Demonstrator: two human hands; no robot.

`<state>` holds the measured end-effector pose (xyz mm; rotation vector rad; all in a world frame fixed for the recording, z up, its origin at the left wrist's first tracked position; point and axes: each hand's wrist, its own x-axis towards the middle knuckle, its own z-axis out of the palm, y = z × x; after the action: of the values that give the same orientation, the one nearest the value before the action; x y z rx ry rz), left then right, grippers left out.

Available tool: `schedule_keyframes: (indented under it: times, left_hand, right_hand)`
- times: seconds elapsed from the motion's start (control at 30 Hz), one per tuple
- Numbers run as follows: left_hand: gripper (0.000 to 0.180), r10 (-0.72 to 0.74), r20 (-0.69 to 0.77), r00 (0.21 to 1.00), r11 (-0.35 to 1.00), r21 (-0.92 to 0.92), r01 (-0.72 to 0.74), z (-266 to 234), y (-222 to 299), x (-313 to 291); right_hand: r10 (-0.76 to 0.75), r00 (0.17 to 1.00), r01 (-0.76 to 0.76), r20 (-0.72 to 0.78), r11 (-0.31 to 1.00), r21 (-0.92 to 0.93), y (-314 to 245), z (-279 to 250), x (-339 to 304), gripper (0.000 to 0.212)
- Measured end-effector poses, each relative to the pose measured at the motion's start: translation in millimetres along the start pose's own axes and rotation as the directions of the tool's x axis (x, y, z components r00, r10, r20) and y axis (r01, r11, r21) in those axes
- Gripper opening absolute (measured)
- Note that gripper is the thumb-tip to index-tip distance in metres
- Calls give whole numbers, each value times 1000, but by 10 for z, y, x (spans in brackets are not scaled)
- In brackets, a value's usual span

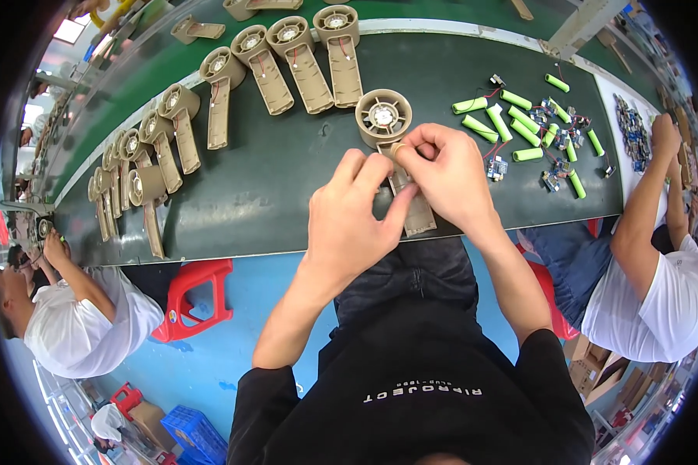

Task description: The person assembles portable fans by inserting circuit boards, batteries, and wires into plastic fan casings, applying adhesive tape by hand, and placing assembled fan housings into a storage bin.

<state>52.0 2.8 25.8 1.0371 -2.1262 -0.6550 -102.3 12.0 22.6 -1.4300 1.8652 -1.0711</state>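
Observation:
In front of me, near the bench's front edge, lies a beige handheld-fan housing (pixel 382 116) with a round fan head and an open handle half pointing towards me. My left hand (pixel 353 209) is closed over the left side of that handle, thumb and fingers curled onto it. My right hand (pixel 451 172) works just below the fan head, its thumb and fingertips pinched together over the top of the handle. Whatever those right fingertips hold is too small or hidden to make out. The hands cover much of the handle's inside.
Similar fan housings (pixel 291 66) stand in a curved row to the left and back. Several green cylindrical batteries (pixel 523 118) with wires and small circuit boards (pixel 496 168) lie scattered to the right. A co-worker (pixel 647 287) sits at right, another (pixel 93 310) at left, beside a red stool (pixel 198 302).

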Motion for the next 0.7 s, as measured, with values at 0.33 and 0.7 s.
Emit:
schedule_keyframes:
  times: [0.33,0.7]
  left_hand:
    - [7,-136,-48,990,980,-151,127,-15,-59,22]
    - [24,-397,291,870,515,-714,474,-144,-171,14]
  right_hand:
    - [-110,992,95,68,976,197,45,-97,-53,10]
    - [-463,886,460,-25,870,176,150,47,-76,11]
